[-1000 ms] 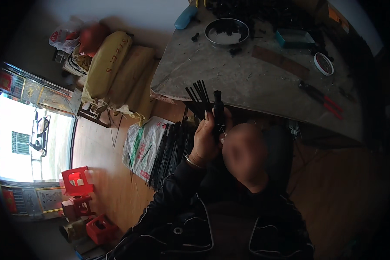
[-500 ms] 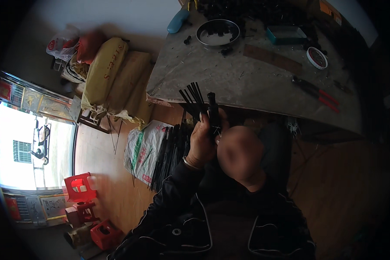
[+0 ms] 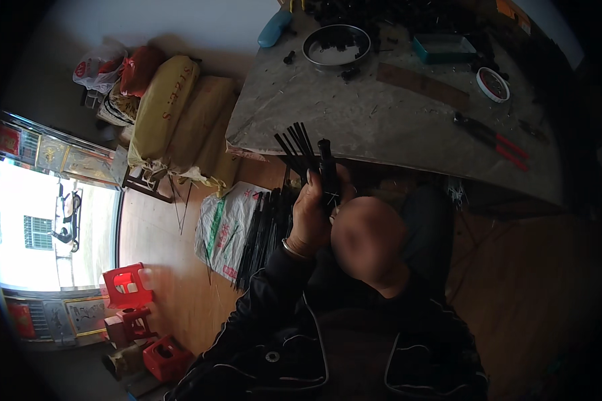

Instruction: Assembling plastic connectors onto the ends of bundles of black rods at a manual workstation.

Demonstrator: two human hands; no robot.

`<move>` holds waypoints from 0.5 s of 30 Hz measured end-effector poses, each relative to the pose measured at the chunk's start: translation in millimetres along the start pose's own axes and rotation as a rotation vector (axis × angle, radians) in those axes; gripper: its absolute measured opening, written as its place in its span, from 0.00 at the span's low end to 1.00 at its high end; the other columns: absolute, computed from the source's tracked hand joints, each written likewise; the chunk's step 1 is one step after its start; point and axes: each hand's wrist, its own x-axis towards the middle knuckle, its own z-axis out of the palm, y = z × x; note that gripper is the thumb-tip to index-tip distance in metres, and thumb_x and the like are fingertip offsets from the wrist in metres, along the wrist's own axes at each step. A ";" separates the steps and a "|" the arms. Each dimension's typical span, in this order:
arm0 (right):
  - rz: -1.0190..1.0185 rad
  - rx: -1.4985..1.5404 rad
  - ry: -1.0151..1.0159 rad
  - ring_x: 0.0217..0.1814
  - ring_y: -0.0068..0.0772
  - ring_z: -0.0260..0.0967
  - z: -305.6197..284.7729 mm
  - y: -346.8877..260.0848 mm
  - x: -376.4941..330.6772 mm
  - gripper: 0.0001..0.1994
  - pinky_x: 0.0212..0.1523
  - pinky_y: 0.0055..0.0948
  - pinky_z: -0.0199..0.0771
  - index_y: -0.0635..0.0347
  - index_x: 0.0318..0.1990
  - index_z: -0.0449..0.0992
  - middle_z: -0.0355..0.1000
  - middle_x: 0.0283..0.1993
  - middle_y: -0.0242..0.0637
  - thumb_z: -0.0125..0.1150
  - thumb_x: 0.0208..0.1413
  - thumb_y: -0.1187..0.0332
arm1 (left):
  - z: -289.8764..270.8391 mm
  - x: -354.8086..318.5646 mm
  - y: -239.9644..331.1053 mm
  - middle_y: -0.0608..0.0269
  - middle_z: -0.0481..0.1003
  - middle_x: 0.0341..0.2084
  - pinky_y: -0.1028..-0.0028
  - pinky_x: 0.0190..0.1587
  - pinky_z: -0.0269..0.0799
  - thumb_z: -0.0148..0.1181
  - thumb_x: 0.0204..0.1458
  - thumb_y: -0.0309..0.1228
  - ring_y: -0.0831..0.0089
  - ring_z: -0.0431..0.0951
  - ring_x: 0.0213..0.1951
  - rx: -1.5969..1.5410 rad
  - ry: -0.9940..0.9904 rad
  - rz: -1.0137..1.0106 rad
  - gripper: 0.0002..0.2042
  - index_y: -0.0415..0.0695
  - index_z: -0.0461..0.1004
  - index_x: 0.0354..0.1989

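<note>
Just off the table's near edge, my left hand (image 3: pixel 306 224) is closed around several thin black rods (image 3: pixel 295 144) that fan upward past its fingers. A thicker black cylindrical piece (image 3: pixel 326 157) with a knobbed top stands upright beside the rods, between my hands. Thin pale slivers (image 3: pixel 332 195) cross near its lower part. My right hand (image 3: pixel 369 240) is close up against the left, at the base of the black piece. Most of it is blurred, and its fingers cannot be made out.
The grey table (image 3: pixel 301 100) carries a round metal pan (image 3: pixel 336 61), a teal tray (image 3: pixel 445 59), a brown strip (image 3: pixel 421 85), a round white-rimmed container (image 3: pixel 493 85) and red-handled pliers (image 3: pixel 491 139). Black rods (image 3: pixel 261 234) lie beside a white sack (image 3: pixel 224 224). Red stools (image 3: pixel 167 357) stand lower left.
The view has shifted slightly, so the surroundings sit a little differently. My hands keep nearly the same pose, with the rods and black piece still between them.
</note>
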 end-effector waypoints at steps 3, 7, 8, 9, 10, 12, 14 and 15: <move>0.023 0.061 -0.024 0.28 0.34 0.70 2.6 5.6 -1.4 0.08 0.27 0.32 0.69 0.59 0.33 0.74 0.69 0.30 0.34 0.67 0.45 0.74 | -18.8 6.3 -8.7 0.66 0.64 0.17 0.80 0.20 0.55 0.37 0.61 0.58 0.81 0.58 0.16 -0.121 -0.065 -0.025 0.29 0.41 0.66 0.47; 0.077 0.069 -0.053 0.29 0.34 0.71 -15.2 26.3 3.2 0.08 0.27 0.30 0.69 0.62 0.35 0.73 0.70 0.32 0.38 0.65 0.47 0.79 | -23.2 9.9 -3.8 0.67 0.58 0.13 0.78 0.17 0.53 0.37 0.60 0.59 0.78 0.55 0.13 -0.377 -0.244 -0.134 0.28 0.45 0.66 0.47; 0.064 -0.031 -0.042 0.30 0.35 0.70 -26.9 38.2 10.3 0.07 0.29 0.30 0.69 0.62 0.35 0.73 0.71 0.34 0.39 0.63 0.49 0.79 | -27.3 9.6 -4.1 0.67 0.58 0.13 0.78 0.17 0.53 0.37 0.60 0.59 0.78 0.55 0.13 -0.380 -0.238 -0.129 0.28 0.45 0.66 0.47; 0.096 -0.150 0.002 0.32 0.36 0.70 -43.9 51.5 17.7 0.05 0.32 0.30 0.69 0.63 0.36 0.73 0.71 0.35 0.40 0.60 0.52 0.79 | -29.0 12.7 -8.2 0.67 0.58 0.14 0.77 0.18 0.54 0.37 0.60 0.60 0.77 0.56 0.13 -0.379 -0.228 -0.123 0.28 0.45 0.66 0.46; 0.148 -0.251 0.051 0.34 0.35 0.70 -67.5 67.3 26.3 0.04 0.35 0.29 0.69 0.64 0.37 0.73 0.71 0.36 0.40 0.58 0.54 0.79 | -27.1 17.2 -12.1 0.67 0.58 0.14 0.76 0.18 0.54 0.37 0.59 0.60 0.77 0.56 0.13 -0.385 -0.228 -0.121 0.28 0.45 0.66 0.46; 0.129 -0.528 0.167 0.38 0.33 0.70 -113.6 112.9 38.9 0.05 0.39 0.28 0.69 0.64 0.37 0.74 0.72 0.38 0.39 0.60 0.53 0.79 | -16.2 16.8 -4.1 0.66 0.59 0.16 0.76 0.21 0.55 0.39 0.60 0.59 0.77 0.58 0.16 -0.284 -0.168 -0.131 0.28 0.42 0.65 0.47; 0.174 -0.683 0.146 0.39 0.35 0.71 -150.3 146.5 47.2 0.05 0.40 0.31 0.69 0.63 0.37 0.74 0.72 0.39 0.40 0.61 0.53 0.76 | -12.6 13.2 -3.9 0.66 0.61 0.17 0.75 0.21 0.58 0.40 0.60 0.58 0.76 0.60 0.17 -0.252 -0.119 -0.148 0.29 0.38 0.66 0.45; 0.205 -0.730 0.079 0.39 0.37 0.71 -164.6 161.1 46.1 0.06 0.39 0.33 0.69 0.63 0.36 0.74 0.72 0.39 0.39 0.62 0.52 0.74 | -9.9 13.3 -3.3 0.66 0.61 0.18 0.74 0.22 0.60 0.40 0.60 0.57 0.76 0.61 0.18 -0.216 -0.137 -0.149 0.29 0.38 0.66 0.44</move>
